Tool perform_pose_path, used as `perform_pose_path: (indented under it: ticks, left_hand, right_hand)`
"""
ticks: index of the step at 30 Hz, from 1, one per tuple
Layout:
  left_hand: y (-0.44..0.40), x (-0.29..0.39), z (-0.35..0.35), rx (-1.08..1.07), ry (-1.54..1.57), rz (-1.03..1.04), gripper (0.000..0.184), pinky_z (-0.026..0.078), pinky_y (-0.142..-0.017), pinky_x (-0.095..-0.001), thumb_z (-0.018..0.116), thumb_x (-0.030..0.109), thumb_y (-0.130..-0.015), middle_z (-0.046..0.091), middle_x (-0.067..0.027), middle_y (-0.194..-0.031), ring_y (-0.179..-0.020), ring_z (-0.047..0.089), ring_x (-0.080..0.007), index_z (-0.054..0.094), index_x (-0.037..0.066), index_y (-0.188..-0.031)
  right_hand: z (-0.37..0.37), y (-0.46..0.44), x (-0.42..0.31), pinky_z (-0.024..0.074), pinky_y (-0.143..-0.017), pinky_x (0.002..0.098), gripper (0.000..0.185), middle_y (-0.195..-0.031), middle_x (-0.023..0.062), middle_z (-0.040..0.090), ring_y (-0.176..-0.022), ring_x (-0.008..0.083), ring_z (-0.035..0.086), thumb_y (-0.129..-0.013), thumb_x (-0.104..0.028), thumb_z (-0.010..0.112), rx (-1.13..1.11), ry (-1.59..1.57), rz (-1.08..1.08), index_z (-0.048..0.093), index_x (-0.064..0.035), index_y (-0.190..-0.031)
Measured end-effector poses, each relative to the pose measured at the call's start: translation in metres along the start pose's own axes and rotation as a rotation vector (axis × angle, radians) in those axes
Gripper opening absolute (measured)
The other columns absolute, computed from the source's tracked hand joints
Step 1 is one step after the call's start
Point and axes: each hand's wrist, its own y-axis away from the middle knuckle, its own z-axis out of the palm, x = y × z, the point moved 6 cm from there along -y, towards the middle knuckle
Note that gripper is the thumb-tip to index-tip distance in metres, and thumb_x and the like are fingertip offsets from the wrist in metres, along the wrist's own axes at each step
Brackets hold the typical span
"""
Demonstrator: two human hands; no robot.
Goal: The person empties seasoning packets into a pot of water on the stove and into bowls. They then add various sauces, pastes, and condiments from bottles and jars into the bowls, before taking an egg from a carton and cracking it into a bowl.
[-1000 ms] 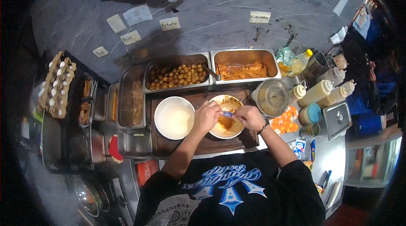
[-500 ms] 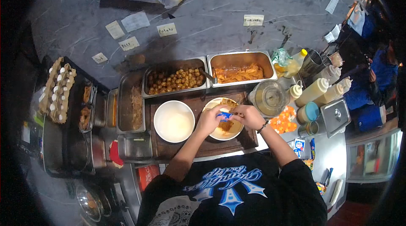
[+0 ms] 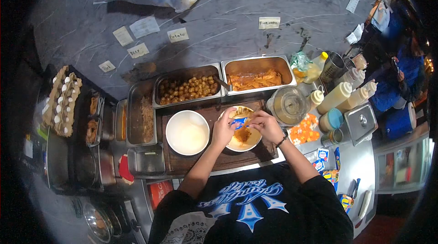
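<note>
The left hand (image 3: 223,127) pinches one side of a small blue packet (image 3: 239,123), and the right hand (image 3: 267,126) closes its fingertips on the other side, so the packet is held between the two. It is over a white bowl (image 3: 239,147) with orange-brown powder (image 3: 243,135) inside. A dark beaded bracelet (image 3: 283,141) circles the right wrist. Just left of this bowl stands a second bowl (image 3: 187,132), also white, with something pale in it. Both rest on a dark wooden board (image 3: 219,163). Behind the board, a metal pan of small round potatoes (image 3: 194,87) adjoins another holding orange strips (image 3: 256,80). To the right are a clear-lidded tub (image 3: 289,106), an orange floral cloth (image 3: 303,131) and several squeeze bottles (image 3: 335,97); more packets (image 3: 331,178) lie on the metal desk (image 3: 358,166) nearer the person. At far left sit trays of eggs (image 3: 64,100). Handwritten labels are stuck to the grey wall (image 3: 219,20), one reading "Potato" (image 3: 178,34).
</note>
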Motion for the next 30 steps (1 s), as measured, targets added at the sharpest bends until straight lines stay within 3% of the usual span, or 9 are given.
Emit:
perform_pose_path:
  ticks: [6,7,10,14,17,20,24,30]
  left_hand:
    - [0.0,0.009,0.004,-0.117,0.003,0.031,0.058,0.051,-0.072,-0.0401,0.067,0.001,-0.075,0.067,-0.0152,-0.085,-0.084,0.066,-0.0323,0.046,0.017,-0.126]
    - [-0.001,0.013,0.0,-0.14,0.004,-0.012,0.057,0.05,-0.077,-0.0373,0.071,0.005,-0.073,0.068,-0.0146,-0.09,-0.09,0.066,-0.0301,0.048,0.016,-0.124]
    - [0.001,0.015,-0.008,-0.036,0.07,0.062,0.057,0.049,-0.077,-0.0391,0.071,0.005,-0.071,0.068,-0.0152,-0.092,-0.091,0.065,-0.0317,0.048,0.015,-0.123]
    - [0.006,0.017,-0.009,-0.06,-0.074,0.047,0.054,0.048,-0.078,-0.0413,0.069,0.001,-0.07,0.063,-0.0129,-0.086,-0.087,0.061,-0.0304,0.052,0.013,-0.12]
    - [0.006,0.003,-0.005,-0.025,-0.074,0.085,0.052,0.05,-0.069,-0.0375,0.07,0.0,-0.071,0.065,-0.0134,-0.079,-0.076,0.065,-0.0305,0.053,0.013,-0.119]
    - [0.009,0.007,0.002,-0.093,-0.152,0.067,0.052,0.05,-0.071,-0.0367,0.071,0.002,-0.073,0.066,-0.015,-0.083,-0.08,0.066,-0.0305,0.051,0.013,-0.12]
    - [0.012,0.025,-0.001,-0.046,-0.05,0.137,0.051,0.051,-0.065,-0.0368,0.066,0.001,-0.075,0.067,-0.0148,-0.084,-0.076,0.067,-0.029,0.05,0.013,-0.122]
    - [0.019,0.023,0.003,0.002,-0.036,-0.12,0.053,0.051,-0.063,-0.0331,0.067,0.002,-0.073,0.067,-0.013,-0.081,-0.072,0.067,-0.0254,0.051,0.013,-0.122]
  right_hand:
    - [0.003,-0.013,-0.015,0.0498,-0.079,0.0369,0.011,-0.092,0.0094,0.065,-0.088,0.0276,0.062,-0.071,-0.006,0.067,-0.051,0.099,-0.13,0.069,-0.0057,-0.082]
    - [0.002,-0.016,-0.017,0.0498,-0.079,0.0369,0.011,-0.092,0.0094,0.065,-0.088,0.0276,0.062,-0.071,-0.006,0.067,-0.041,0.105,-0.136,0.069,-0.0057,-0.082]
    - [0.003,-0.011,-0.018,0.0501,-0.078,0.0374,0.01,-0.087,0.0092,0.066,-0.086,0.0276,0.062,-0.069,-0.002,0.065,-0.019,0.098,-0.132,0.067,-0.0043,-0.079]
    - [0.003,-0.005,-0.005,0.0508,-0.076,0.0357,0.007,-0.085,0.0099,0.066,-0.084,0.0271,0.063,-0.074,-0.005,0.067,0.028,0.067,-0.136,0.068,-0.0045,-0.08]
    - [0.009,-0.003,0.0,0.0507,-0.075,0.0364,0.006,-0.086,0.0103,0.066,-0.083,0.0277,0.063,-0.073,-0.006,0.068,-0.077,-0.046,-0.089,0.067,-0.0037,-0.079]
    - [0.008,-0.003,0.002,0.0504,-0.074,0.0363,0.008,-0.086,0.0102,0.066,-0.084,0.0283,0.063,-0.072,-0.004,0.068,-0.009,0.009,-0.136,0.067,-0.0035,-0.08]
    - [0.006,-0.001,0.001,0.0499,-0.078,0.0367,0.013,-0.091,0.0086,0.066,-0.087,0.0276,0.063,-0.073,-0.005,0.067,-0.041,-0.026,-0.203,0.067,-0.0044,-0.085]
    - [0.006,0.002,0.007,0.0467,-0.09,0.0365,0.015,-0.114,0.0074,0.062,-0.102,0.0259,0.059,-0.076,-0.007,0.064,-0.133,-0.012,-0.243,0.069,-0.0074,-0.09]
